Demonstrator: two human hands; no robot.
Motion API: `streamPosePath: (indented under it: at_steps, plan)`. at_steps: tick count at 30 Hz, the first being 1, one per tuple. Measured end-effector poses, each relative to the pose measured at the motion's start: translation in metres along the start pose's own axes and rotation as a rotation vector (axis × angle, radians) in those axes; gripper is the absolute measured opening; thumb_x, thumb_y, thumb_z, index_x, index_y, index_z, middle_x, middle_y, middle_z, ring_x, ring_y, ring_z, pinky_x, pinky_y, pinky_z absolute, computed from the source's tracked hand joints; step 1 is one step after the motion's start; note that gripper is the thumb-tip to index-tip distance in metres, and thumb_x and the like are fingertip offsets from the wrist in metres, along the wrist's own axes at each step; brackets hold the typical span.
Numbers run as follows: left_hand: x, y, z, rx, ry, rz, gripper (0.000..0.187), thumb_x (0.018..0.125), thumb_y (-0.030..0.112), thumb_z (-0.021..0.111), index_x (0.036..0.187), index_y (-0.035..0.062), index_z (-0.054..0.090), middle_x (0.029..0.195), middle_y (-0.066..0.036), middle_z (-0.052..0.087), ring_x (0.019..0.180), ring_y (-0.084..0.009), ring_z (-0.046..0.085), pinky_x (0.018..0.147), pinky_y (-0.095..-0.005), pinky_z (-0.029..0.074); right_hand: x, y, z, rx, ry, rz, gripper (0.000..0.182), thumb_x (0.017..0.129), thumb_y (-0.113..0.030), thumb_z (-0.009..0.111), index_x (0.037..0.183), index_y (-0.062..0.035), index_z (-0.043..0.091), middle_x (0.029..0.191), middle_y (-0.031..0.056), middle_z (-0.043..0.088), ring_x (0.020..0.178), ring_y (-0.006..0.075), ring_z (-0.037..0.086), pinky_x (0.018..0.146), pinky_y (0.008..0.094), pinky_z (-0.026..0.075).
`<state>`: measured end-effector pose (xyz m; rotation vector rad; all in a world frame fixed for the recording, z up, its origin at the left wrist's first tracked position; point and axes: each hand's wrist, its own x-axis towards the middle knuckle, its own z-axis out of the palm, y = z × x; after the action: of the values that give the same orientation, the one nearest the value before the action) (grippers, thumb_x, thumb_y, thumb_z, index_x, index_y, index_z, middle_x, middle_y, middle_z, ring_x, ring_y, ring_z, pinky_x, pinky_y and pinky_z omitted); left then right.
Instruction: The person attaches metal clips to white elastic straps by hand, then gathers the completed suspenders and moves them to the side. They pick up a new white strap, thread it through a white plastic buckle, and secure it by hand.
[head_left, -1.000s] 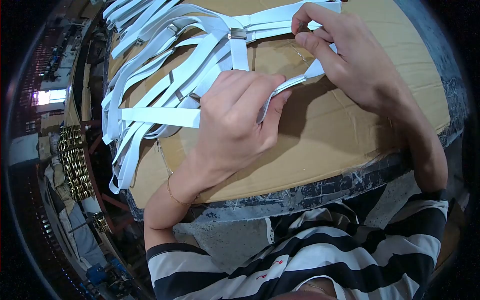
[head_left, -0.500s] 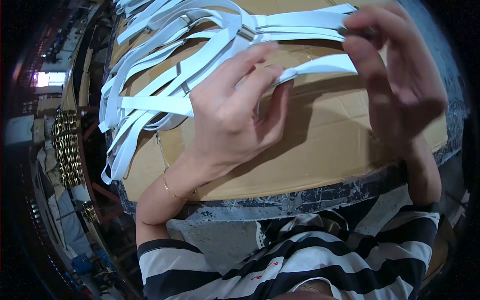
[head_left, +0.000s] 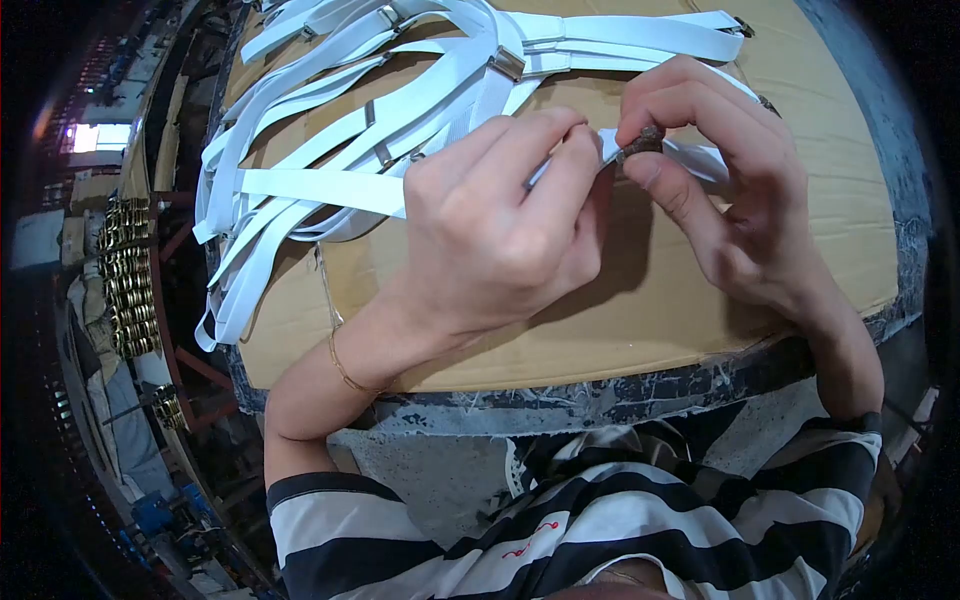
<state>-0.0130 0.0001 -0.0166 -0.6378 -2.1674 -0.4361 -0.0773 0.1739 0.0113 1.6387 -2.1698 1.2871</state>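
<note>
My left hand point(head_left: 505, 210) is closed in a pinch around a white elastic strap point(head_left: 608, 146), whose end shows between my two hands. Between the thumb and forefinger of my right hand point(head_left: 735, 185) is a small dark metal clip point(head_left: 643, 146), right at the strap. More white strap shows behind the right-hand fingers. Beyond both hands lies a heap of white suspenders point(head_left: 420, 110) with silver slide adjusters point(head_left: 507, 64). Another dark clip point(head_left: 743, 27) sits at the far end of a laid-out strap. My fingers partly hide where clip and strap meet.
Brown cardboard point(head_left: 800, 250) covers the worktable, whose worn dark edge point(head_left: 560, 400) faces my body. To the left, a rack bears rows of brass-coloured metal pieces point(head_left: 130, 280). Blue machine parts point(head_left: 155, 512) stand lower left.
My right hand has moved left and down, bringing the dark clip from beside the far strap ends to the strap in my left hand. The left hand has shifted slightly right.
</note>
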Motion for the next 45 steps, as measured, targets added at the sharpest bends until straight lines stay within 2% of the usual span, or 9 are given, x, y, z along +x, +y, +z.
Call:
streamPosePath:
  at_steps: [5, 10, 14, 20, 28, 35, 38, 40, 45]
  plan:
    - [0.004, 0.007, -0.009, 0.02, -0.029, -0.027, 0.016, 0.063, -0.003, 0.068, 0.078, -0.0041, 0.064, 0.075, -0.014, 0.064, 0.061, -0.0249, 0.064, 0.054, -0.0277, 0.05, -0.009, 0.002, 0.009, 0.138, 0.063, 0.162, 0.016, 0.077, 0.005, 0.059, 0.091, 0.0011, 0.052, 0.092, 0.0095, 0.052, 0.083, 0.0167, 0.051, 0.077, 0.0265, 0.04]
    - [0.004, 0.004, -0.005, -0.025, -0.029, -0.052, 0.013, 0.062, -0.003, 0.067, 0.075, -0.0027, 0.062, 0.071, -0.012, 0.062, 0.057, -0.0245, 0.061, 0.051, -0.0284, 0.048, -0.008, 0.005, 0.009, 0.501, 0.088, 0.571, 0.007, 0.086, -0.002, 0.054, 0.093, -0.0003, 0.051, 0.093, 0.003, 0.048, 0.085, 0.0092, 0.043, 0.078, 0.0213, 0.035]
    - [0.003, 0.003, -0.007, -0.03, -0.058, -0.064, 0.014, 0.062, -0.004, 0.066, 0.075, -0.0021, 0.062, 0.071, -0.011, 0.062, 0.057, -0.0243, 0.061, 0.05, -0.0286, 0.047, -0.008, 0.008, 0.005, 0.615, 0.107, 0.564, 0.007, 0.088, -0.003, 0.053, 0.094, -0.0001, 0.052, 0.094, 0.0024, 0.048, 0.086, 0.0085, 0.043, 0.079, 0.0215, 0.035]
    - [0.001, -0.001, -0.003, -0.05, -0.033, -0.057, 0.013, 0.059, 0.0, 0.065, 0.069, 0.0009, 0.056, 0.07, -0.009, 0.057, 0.057, -0.0235, 0.057, 0.048, -0.0313, 0.045, -0.007, 0.013, 0.006, 0.331, -0.037, 0.232, 0.013, 0.082, 0.004, 0.056, 0.095, 0.0026, 0.053, 0.091, 0.0046, 0.052, 0.087, 0.0114, 0.049, 0.079, 0.0243, 0.039]
    - [-0.001, -0.003, 0.001, -0.082, -0.06, -0.04, 0.014, 0.059, -0.001, 0.064, 0.071, -0.0004, 0.056, 0.072, -0.01, 0.057, 0.057, -0.0242, 0.056, 0.048, -0.0321, 0.045, -0.004, 0.006, 0.004, -0.108, 0.022, -0.004, 0.017, 0.071, 0.009, 0.058, 0.086, 0.0015, 0.054, 0.084, 0.0126, 0.054, 0.08, 0.0252, 0.055, 0.07, 0.0308, 0.043]
    - [-0.001, -0.005, 0.002, 0.025, -0.093, 0.087, 0.014, 0.061, 0.002, 0.063, 0.073, -0.0007, 0.057, 0.075, -0.009, 0.058, 0.062, -0.0222, 0.056, 0.05, -0.0313, 0.039, -0.008, 0.01, 0.004, 0.023, -0.074, 0.163, 0.008, 0.083, 0.0, 0.05, 0.091, 0.0001, 0.05, 0.078, 0.0116, 0.048, 0.074, 0.0218, 0.049, 0.067, 0.0303, 0.039]
    - [-0.001, -0.006, 0.001, 0.018, -0.146, 0.078, 0.014, 0.062, 0.002, 0.062, 0.075, 0.0001, 0.057, 0.077, -0.008, 0.058, 0.065, -0.0221, 0.055, 0.054, -0.0319, 0.037, -0.008, 0.009, 0.001, 0.147, -0.13, 0.326, 0.013, 0.087, -0.012, 0.05, 0.09, 0.0002, 0.051, 0.081, 0.0145, 0.052, 0.078, 0.0284, 0.051, 0.074, 0.0364, 0.04]
    - [0.001, -0.005, 0.0, -0.033, -0.162, 0.025, 0.015, 0.061, 0.001, 0.062, 0.076, 0.0008, 0.056, 0.078, -0.008, 0.058, 0.065, -0.0227, 0.054, 0.057, -0.0327, 0.037, -0.003, 0.006, -0.009, 0.366, -0.164, 0.525, 0.018, 0.093, -0.021, 0.045, 0.092, -0.0047, 0.05, 0.08, 0.001, 0.047, 0.077, 0.0088, 0.045, 0.068, 0.0245, 0.036]
    - [0.004, -0.003, -0.004, -0.074, -0.176, -0.057, 0.02, 0.06, -0.005, 0.062, 0.078, 0.0, 0.057, 0.079, -0.01, 0.059, 0.067, -0.0263, 0.056, 0.059, -0.0336, 0.041, -0.001, 0.017, -0.017, 0.511, 0.031, 0.485, 0.022, 0.093, -0.027, 0.048, 0.093, -0.0056, 0.052, 0.081, -0.0024, 0.046, 0.078, 0.0062, 0.043, 0.073, 0.0198, 0.035]
